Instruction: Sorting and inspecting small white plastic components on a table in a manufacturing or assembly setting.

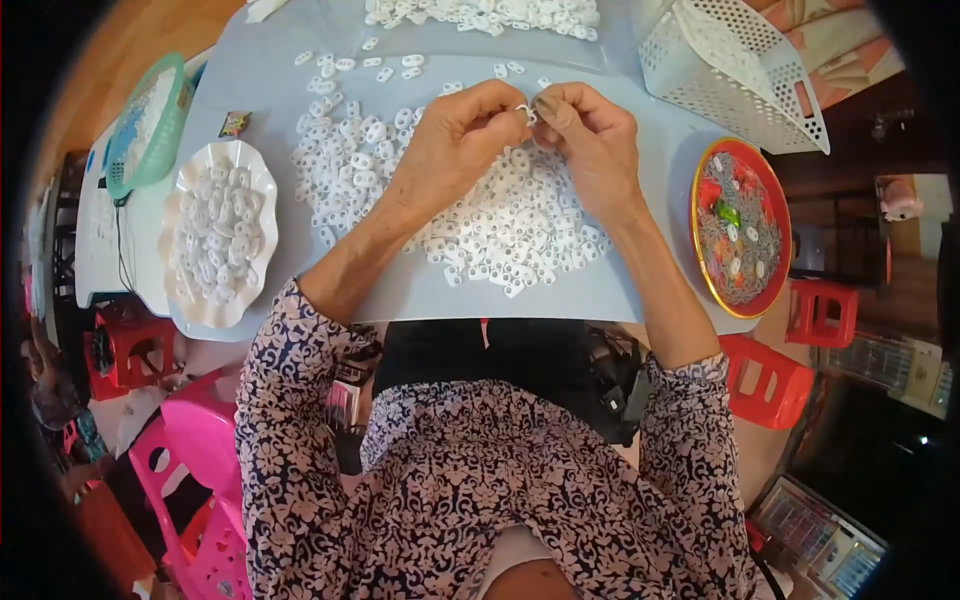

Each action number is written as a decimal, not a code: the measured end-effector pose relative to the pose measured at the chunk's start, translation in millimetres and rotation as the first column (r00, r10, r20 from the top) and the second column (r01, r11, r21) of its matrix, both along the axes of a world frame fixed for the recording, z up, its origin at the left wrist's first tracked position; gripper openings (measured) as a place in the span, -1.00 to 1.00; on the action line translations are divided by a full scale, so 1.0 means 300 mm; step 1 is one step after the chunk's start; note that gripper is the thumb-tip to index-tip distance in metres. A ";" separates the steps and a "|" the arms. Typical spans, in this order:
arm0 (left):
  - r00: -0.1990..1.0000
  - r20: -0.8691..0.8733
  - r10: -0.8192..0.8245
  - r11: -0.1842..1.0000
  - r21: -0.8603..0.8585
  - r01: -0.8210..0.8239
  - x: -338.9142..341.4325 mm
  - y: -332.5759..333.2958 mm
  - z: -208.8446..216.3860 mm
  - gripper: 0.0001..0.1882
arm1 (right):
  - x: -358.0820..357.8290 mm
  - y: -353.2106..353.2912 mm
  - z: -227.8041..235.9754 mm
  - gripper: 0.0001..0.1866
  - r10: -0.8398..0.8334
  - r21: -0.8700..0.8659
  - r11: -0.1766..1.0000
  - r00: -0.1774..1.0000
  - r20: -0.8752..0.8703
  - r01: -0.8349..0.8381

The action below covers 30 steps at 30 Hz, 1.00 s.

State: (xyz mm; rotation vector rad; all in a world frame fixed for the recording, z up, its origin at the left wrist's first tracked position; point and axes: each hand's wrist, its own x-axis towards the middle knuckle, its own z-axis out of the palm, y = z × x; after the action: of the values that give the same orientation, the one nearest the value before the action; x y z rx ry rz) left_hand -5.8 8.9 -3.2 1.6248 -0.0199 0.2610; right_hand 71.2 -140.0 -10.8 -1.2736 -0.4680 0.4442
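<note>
Above a heap of small white plastic two-holed pieces (500, 225) my hands meet, fingertips close together. My left hand (468, 130) is closed in a pinch on a small white plastic piece (528, 114). Thumb and forefinger of my right hand (592, 135) press together at the same piece's edge; fingers hide most of it. To the right stands a red round tray (697, 215) with a gold rim, holding grey thin pieces and a few white ones. A white scalloped dish (270, 215) at the left is filled with more white pieces.
A white perforated basket (720, 75) stands at the back right, a green basket (180, 110) at the far left. Another white heap (490, 12) lies at the table's far side. Red stools (765, 380) and a pink chair (200, 430) flank me.
</note>
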 end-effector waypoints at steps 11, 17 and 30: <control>1.000 0.005 0.002 1.000 0.023 -0.003 -0.007 -0.007 0.003 -0.85 | -0.004 -0.001 -0.003 -0.85 0.022 -0.016 1.000 0.998 0.066 -0.021; 0.998 0.048 0.048 0.998 0.026 -0.049 -0.008 -0.027 -0.001 -0.85 | -0.007 0.011 0.008 -0.85 -0.009 -0.034 0.999 0.984 0.180 0.015; 0.999 0.011 0.053 0.998 0.036 -0.053 -0.002 -0.006 -0.008 -0.85 | 0.005 -0.004 0.007 -0.84 0.030 -0.088 0.996 0.982 0.184 -0.014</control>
State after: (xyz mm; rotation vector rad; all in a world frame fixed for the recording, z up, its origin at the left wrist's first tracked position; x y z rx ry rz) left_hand -6.5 7.2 -5.5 1.6617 0.0104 0.3113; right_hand 72.7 -141.1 -8.8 -1.4012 -0.6260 0.3685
